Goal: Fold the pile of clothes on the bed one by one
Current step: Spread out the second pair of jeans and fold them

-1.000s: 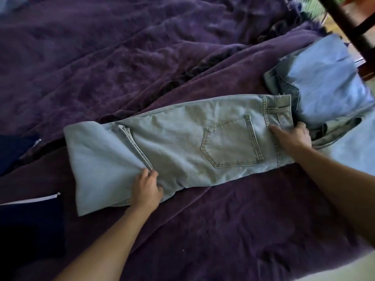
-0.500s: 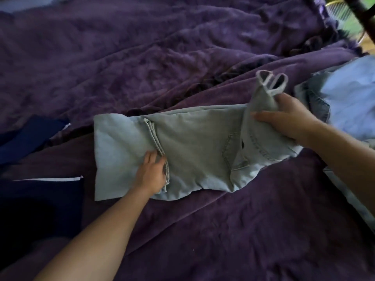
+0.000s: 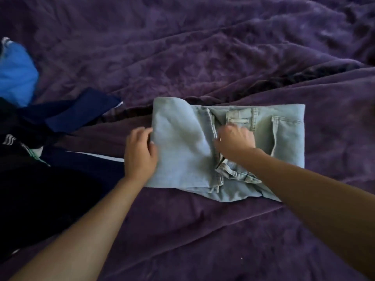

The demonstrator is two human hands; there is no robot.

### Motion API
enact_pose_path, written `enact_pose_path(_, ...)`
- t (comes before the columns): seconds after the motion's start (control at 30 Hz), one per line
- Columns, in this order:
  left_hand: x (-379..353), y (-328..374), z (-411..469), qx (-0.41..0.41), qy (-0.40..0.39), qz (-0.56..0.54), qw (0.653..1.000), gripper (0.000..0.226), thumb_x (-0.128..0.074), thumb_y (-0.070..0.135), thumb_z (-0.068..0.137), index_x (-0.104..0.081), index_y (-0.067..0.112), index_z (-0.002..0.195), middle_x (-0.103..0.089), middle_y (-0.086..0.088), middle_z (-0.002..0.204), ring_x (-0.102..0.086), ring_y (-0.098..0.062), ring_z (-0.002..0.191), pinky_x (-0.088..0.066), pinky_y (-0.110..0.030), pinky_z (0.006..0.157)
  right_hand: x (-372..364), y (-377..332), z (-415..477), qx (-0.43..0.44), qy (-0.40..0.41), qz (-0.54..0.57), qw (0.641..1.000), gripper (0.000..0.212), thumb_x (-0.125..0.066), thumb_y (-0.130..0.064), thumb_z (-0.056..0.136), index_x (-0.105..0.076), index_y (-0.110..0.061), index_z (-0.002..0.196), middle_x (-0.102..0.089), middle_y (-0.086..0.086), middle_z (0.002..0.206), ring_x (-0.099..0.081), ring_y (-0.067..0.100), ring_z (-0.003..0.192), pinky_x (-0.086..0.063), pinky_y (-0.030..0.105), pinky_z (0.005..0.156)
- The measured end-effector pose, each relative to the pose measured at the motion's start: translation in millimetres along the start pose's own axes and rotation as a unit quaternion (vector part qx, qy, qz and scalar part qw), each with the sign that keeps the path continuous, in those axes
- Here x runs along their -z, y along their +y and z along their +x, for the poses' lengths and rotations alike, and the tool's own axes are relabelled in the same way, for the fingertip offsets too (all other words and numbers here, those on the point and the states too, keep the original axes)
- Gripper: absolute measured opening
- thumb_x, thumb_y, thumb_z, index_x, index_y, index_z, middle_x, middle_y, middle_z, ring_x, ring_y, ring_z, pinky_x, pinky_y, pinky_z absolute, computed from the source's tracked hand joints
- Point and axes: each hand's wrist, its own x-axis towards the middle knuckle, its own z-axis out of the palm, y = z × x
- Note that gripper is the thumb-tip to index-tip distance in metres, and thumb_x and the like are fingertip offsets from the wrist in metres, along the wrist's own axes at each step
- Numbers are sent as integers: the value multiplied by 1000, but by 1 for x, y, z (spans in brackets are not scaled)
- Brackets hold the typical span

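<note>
Jeans [image 3: 178, 142] lie folded on the bed [image 3: 203, 57], with the dark pile [image 3: 50, 122] just left of our left hand [image 3: 140, 153], which grips the fold's edge to steady it. Our right hand [image 3: 235, 140] presses the waistband [image 3: 237, 116] flat to hold the fold; its finger grip is too blurred to tell.

The view is filled by a bed [image 3: 182, 240] covered with a deep purple plush bedspread [image 3: 203, 47]; the cover is rumpled into long diagonal folds; everything is lit dimly and softly.
</note>
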Motion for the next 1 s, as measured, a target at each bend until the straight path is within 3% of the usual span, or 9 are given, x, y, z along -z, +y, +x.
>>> enact_pose_path(0.1, 7, -21, 56, 15, -10, -30, 999, 41, -54, 12, 92, -50, 11, 134, -50, -13, 133, -45, -29, 124, -39, -40, 102, 11, -17, 37, -52, 50, 133, 988, 30, -50, -41, 87, -60, -14, 98, -64, 16, 104, -60, 37, 97, -39, 35, 70)
enact_pose_path(0.2, -5, -23, 100, 197, -110, -193, 955, 61, -61, 27, 90, -34, 23, 145, -45, -8, 141, -46, -24, 126, -40, -37, 103, 0, -27, 67, -125, -18, 160, 979, 53, -56, -43, 88, -46, -11, 129, -58, 17, 124, -55, 36, 114, -43, 37, 84)
enact_pose_path(0.27, -18, -20, 109, 239, -156, -212, 934, 71, -69, 26, 85, -32, 25, 145, -45, -7, 143, -48, -24, 125, -43, -40, 103, -6, -23, 72, -99, 18, 129, 986, 44, -58, -26, 86, -48, -17, 128, -61, 16, 120, -57, 36, 110, -42, 35, 80)
enact_pose_path(0.47, -34, -10, 91, 154, -22, -7, 988, 47, -57, 7, 86, -45, 18, 130, -56, -12, 121, -54, -31, 110, -43, -37, 86, -7, 9, 66, -102, 72, 25, 992, 36, -57, -16, 85, -45, -16, 119, -62, 20, 108, -59, 40, 97, -35, 36, 68)
enact_pose_path(0.57, -39, 5, 60, -64, 41, 87, 993, 49, -58, 5, 81, -52, 16, 129, -49, -15, 132, -47, -36, 119, -41, -45, 91, -4, -5, 57, 8, 138, -1, 990, 45, -61, -28, 86, -45, -16, 127, -53, 15, 126, -52, 37, 112, -44, 42, 74)
enact_pose_path(0.67, -59, 5, 10, -207, -55, 150, 965, 49, -52, 26, 92, -45, 21, 141, -29, -19, 153, -27, -41, 140, -31, -54, 108, -21, -3, 28, 154, 189, -76, 967, 57, -57, -39, 86, -46, -18, 137, -35, 15, 150, -31, 35, 138, -37, 54, 100)
enact_pose_path(0.73, -72, -10, -19, -186, -162, 234, 941, 57, -39, 43, 98, -24, 27, 151, -9, -18, 159, -7, -40, 146, -13, -56, 116, -46, 15, 5, 170, 97, -144, 970, 62, -45, -52, 91, -38, -22, 145, -19, 13, 158, -15, 33, 146, -20, 58, 112)
enact_pose_path(0.83, -81, -27, -33, -153, -200, 290, 923, 64, -22, 53, 98, 3, 28, 152, 9, -16, 159, 9, -38, 146, 1, -52, 118, -72, 45, -13, 141, 4, -197, 970, 68, -23, -60, 94, -20, -26, 153, -2, 7, 162, -4, 26, 149, -4, 55, 116)
enact_pose_path(1.0, -73, 7, -39, -118, -223, 249, 935, 59, -27, 46, 100, -10, 25, 152, 0, -17, 160, 5, -37, 147, -5, -52, 119, -56, 49, -20, 152, 36, -44, 987, 59, -33, -53, 95, -41, -21, 143, -24, 7, 158, -22, 25, 145, -19, 53, 116)
